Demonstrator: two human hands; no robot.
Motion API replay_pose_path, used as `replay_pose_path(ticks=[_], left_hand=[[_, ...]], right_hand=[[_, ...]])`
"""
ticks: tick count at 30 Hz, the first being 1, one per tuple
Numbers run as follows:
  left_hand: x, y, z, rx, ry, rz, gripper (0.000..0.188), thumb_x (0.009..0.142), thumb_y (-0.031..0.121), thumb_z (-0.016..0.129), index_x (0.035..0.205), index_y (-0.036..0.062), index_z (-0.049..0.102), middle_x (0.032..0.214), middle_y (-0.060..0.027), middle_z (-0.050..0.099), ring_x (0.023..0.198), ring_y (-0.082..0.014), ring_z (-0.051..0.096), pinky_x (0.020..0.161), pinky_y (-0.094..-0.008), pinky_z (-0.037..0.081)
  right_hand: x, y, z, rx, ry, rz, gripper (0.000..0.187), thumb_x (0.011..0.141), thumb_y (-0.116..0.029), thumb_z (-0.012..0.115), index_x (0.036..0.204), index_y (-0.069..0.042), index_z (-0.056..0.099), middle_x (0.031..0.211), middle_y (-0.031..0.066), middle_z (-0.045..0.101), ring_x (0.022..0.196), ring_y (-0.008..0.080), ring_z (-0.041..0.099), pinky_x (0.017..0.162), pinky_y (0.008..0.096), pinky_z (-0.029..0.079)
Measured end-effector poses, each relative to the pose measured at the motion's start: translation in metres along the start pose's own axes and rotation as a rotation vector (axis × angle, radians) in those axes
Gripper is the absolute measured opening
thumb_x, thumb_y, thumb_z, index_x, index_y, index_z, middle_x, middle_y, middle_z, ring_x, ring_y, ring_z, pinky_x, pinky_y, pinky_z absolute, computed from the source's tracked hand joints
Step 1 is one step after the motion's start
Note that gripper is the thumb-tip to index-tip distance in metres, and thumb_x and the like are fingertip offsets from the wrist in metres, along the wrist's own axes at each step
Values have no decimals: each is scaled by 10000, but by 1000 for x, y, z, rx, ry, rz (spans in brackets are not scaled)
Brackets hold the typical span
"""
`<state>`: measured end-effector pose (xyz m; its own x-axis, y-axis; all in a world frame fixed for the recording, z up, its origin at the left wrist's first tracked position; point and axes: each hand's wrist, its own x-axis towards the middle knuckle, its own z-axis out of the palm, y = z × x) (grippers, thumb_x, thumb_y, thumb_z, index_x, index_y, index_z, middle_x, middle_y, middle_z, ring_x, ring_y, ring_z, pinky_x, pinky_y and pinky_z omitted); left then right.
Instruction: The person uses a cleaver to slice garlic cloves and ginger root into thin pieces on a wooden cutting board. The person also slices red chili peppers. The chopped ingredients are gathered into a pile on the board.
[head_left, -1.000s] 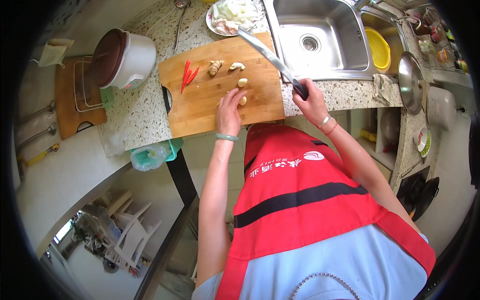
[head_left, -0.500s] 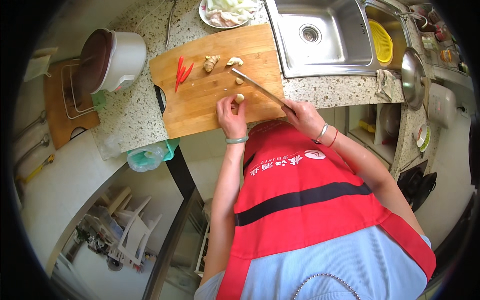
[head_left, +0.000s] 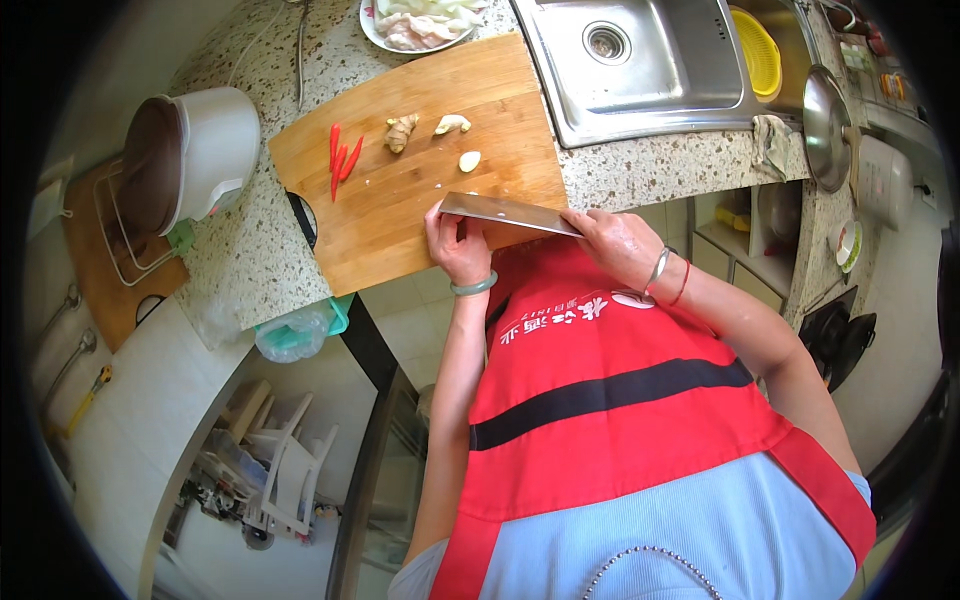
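Head view, centre frame: my right hand (head_left: 615, 240) is clenched around the handle of the cleaver (head_left: 510, 212), blade lying flat and broadside over the near edge of the cutting board (head_left: 400, 210). My left hand (head_left: 458, 245) sits under the blade's left end, fingers curled; can't tell if it pins anything there. Judging progress: early prep. Uncut so far, up the board: red chillies (head_left: 340, 158), ginger piece (head_left: 401, 131), a pale chunk (head_left: 451, 124) and a garlic clove (head_left: 469, 160). Plate (head_left: 372, 28) of sliced food at top centre looks finished. Nothing on the board looks chopped yet.
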<state>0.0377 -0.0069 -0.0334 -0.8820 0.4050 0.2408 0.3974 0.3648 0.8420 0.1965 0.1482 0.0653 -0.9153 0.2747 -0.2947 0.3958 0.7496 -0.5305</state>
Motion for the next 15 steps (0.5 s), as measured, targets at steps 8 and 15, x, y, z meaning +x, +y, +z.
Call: replay_pose_path(ticks=[8, 15], left_hand=[[-3, -6, -1, 12, -4, -34, 183, 718, -79, 730, 853, 25, 662, 1002, -81, 613, 885, -244, 617, 775, -330, 509], [-1, 1, -3, 24, -13, -67, 154, 733, -72, 739, 817, 34, 664, 963, -71, 612, 858, -223, 609, 748, -322, 510]], right_hand=[[7, 0, -17, -19, -69, -3, 168, 876, -111, 548, 1028, -48, 587, 717, 168, 634, 631, 348, 659, 552, 449, 533], [16, 7, -29, 61, -148, -12, 139, 891, -129, 553, 985, -40, 602, 705, 203, 633, 668, 388, 653, 605, 490, 531]])
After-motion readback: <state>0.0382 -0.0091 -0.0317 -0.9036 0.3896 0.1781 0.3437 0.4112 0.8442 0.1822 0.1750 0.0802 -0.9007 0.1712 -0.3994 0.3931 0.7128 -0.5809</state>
